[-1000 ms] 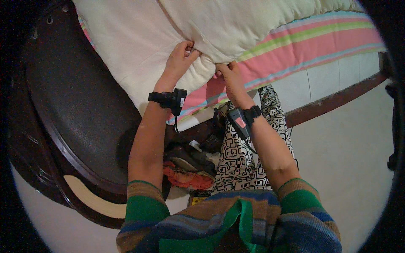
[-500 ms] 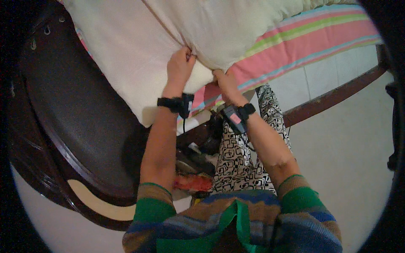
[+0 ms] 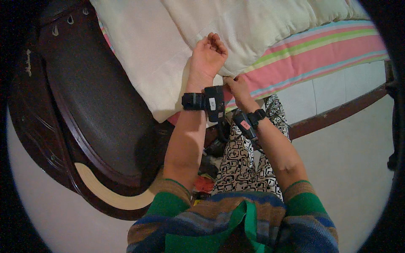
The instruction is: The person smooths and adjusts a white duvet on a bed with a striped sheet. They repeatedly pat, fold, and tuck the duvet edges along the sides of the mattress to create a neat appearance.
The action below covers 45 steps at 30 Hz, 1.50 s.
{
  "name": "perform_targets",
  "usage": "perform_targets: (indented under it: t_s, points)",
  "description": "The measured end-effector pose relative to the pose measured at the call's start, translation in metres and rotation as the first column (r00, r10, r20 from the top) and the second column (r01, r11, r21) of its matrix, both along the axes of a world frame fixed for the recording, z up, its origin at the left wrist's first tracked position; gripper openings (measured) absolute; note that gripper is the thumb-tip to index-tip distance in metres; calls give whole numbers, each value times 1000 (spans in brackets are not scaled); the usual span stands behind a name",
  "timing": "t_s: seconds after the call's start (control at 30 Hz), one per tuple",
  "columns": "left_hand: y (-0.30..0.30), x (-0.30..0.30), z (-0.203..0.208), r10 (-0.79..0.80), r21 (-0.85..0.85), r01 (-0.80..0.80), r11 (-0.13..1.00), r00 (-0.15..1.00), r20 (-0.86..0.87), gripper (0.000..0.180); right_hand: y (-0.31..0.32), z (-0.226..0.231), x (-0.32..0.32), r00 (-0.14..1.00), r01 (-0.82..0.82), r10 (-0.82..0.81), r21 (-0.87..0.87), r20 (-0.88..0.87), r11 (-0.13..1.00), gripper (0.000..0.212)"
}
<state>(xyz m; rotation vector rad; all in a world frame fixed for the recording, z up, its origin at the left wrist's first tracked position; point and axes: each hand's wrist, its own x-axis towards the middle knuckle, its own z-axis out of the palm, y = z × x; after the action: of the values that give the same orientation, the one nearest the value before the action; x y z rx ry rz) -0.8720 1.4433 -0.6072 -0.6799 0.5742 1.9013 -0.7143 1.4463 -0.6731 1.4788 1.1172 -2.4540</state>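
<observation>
from my remote seat, the largest thing i see through the head camera is the cream cover (image 3: 259,31), spread across the top of the view, its folds meeting near the hands. below its right-hand edge runs the striped bedding (image 3: 312,55) in pink, green and blue; to the left, beside the cover, sits a dark padded panel (image 3: 93,97) in a glossy curved frame. the patterned trousers (image 3: 244,168) show between the forearms. among the smaller things, the left hand (image 3: 209,57) brings the main change: half a second ago it pinches at the fold; now it is turned palm up over the cover, fingers loosely curled, with nothing visible in them. the right hand (image 3: 239,90) stays at the cover's near edge, thumb and forefinger closed on what looks like a bit of it. i judge that the cloth is now held from one side only, so the fold beneath the left hand is free to slacken. smallest, a scrap of orange-red cloth (image 3: 204,184) shows lower down, by the trousers.
</observation>
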Motion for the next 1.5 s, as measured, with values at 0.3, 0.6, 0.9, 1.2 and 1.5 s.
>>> perform_targets:
  t_s: [0.3,0.6,0.9,1.2,1.5]
  points:
    - [-15,1,-21,-877,-906,-134,401,-343,-337,35,9,-13,-4,988,115,-101,124,-115,986,46]
    - [-20,-27,-66,-887,-909,-49,414,-247,-391,37,25,20,-34,978,192,-160,276,-134,942,47]
    - [-3,-3,-40,-816,-714,-449,538,-490,-307,54,-4,-9,-12,982,185,-189,275,-11,943,43]
    - [29,-25,-101,-672,-818,-253,516,-712,-203,55,24,11,-18,977,-21,69,237,-199,971,40]
    - [17,-29,-100,-683,-863,-152,482,-682,-261,52,85,-7,-30,985,128,-117,79,-127,989,44]
